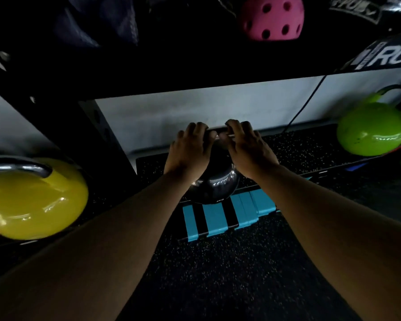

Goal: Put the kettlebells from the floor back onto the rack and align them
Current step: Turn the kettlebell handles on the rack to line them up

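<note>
Left hand (190, 147) and right hand (248, 144) both curl tight around the handle of the black kettlebell (214, 184), fingers wrapped over the top. The kettlebell sits at the front edge of the lower rack shelf (310, 147), at twelve o'clock from the wearer. Yellow kettlebell (35, 200) at nine o'clock, green kettlebell (370, 130) at two o'clock.

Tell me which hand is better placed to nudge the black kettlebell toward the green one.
Left hand, probably: it grips the handle's left end, opposite the green kettlebell, so it can push the black kettlebell rightward.
</note>
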